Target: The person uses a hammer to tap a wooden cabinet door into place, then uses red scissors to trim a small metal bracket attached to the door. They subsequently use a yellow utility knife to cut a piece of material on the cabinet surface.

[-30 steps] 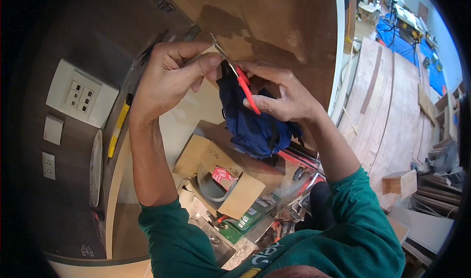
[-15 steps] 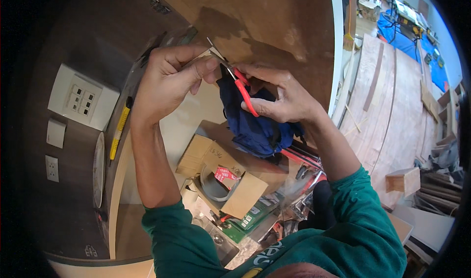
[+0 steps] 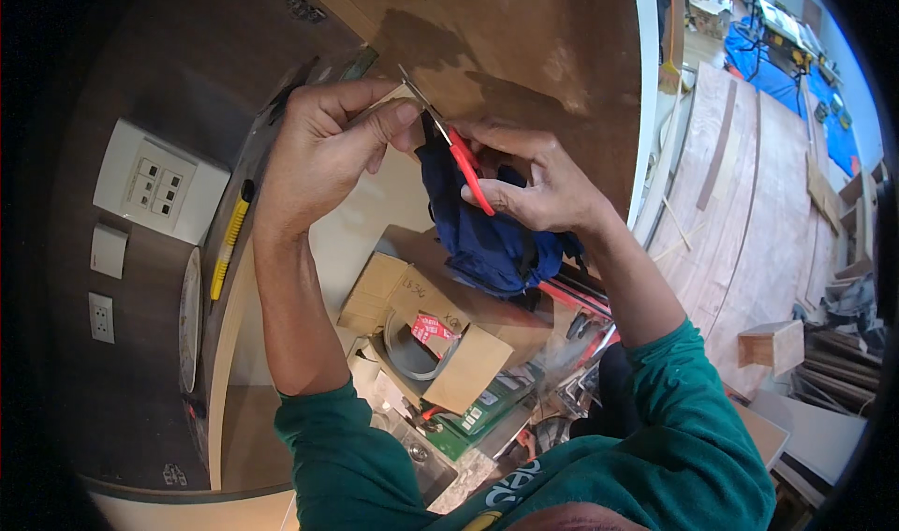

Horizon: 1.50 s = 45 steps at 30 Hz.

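Note:
My left hand (image 3: 318, 142) pinches a thin, pale strip (image 3: 398, 94) between thumb and fingers. Red-handled scissors (image 3: 468, 172) are gripped in my right hand (image 3: 543, 175), thumb on one side of the handles. Their metal blades lie across the strip's end, beside my left thumb, pointing up and to the left. The blades look nearly together; whether they bite into the strip cannot be made out. Behind and below the scissors is a dark blue cloth bundle (image 3: 496, 236), apart from my fingers as far as I can see.
An open cardboard box (image 3: 478, 367) holding a grey roll is below my hands, by a green case (image 3: 473, 428). On the left, a yellow utility knife (image 3: 231, 245) is near a white switch panel (image 3: 159, 180). Wooden boards (image 3: 740, 203) lie to the right.
The scissors' handles have come closer together and the blades have narrowed at the strip. Both hands stay in almost the same place.

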Available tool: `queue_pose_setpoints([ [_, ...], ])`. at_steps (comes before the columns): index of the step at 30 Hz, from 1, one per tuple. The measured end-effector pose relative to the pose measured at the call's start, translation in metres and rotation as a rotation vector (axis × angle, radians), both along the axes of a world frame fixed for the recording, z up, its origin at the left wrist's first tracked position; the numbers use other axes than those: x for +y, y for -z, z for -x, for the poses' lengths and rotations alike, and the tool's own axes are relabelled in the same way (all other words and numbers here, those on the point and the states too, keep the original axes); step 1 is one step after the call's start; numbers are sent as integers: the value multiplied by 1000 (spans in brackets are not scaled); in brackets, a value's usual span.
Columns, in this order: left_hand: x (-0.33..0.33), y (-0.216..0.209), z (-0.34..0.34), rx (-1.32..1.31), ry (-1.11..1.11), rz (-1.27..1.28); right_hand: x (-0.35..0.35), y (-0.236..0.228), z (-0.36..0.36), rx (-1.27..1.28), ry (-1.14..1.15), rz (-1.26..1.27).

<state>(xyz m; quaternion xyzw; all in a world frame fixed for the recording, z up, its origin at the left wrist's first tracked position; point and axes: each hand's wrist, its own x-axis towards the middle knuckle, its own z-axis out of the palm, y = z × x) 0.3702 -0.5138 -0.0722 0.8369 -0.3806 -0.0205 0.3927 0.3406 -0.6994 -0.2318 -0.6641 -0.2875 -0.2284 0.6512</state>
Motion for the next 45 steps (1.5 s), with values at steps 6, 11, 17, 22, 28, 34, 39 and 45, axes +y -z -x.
queue_pose_setpoints([
  [6, -1, -1, 4, 7, -32, -2, 3, 1, 1, 46, -87, -87],
  [11, -2, -2, 4, 9, -23, -40, 4, 4, 4, 119, -161, -155],
  [17, -2, -2, 5, 36, -19, -18, 3, 4, 5, 106, -216, -180],
  [22, 0, -2, 2, 19, -13, -48, 2, 4, 7, 137, -234, -179],
  [28, -2, -1, 5, 12, -17, -23, 5, 6, 7, 158, -240, -203],
  [34, -2, 1, 2, -3, -25, -46, 3, 9, 6, 151, -215, -197],
  [39, -7, 0, 9, -19, -29, -59, 4, 6, 12, 201, -258, -223],
  [45, -4, 1, 6, 12, -33, -93, -1, 5, 5, 126, -125, -97],
])
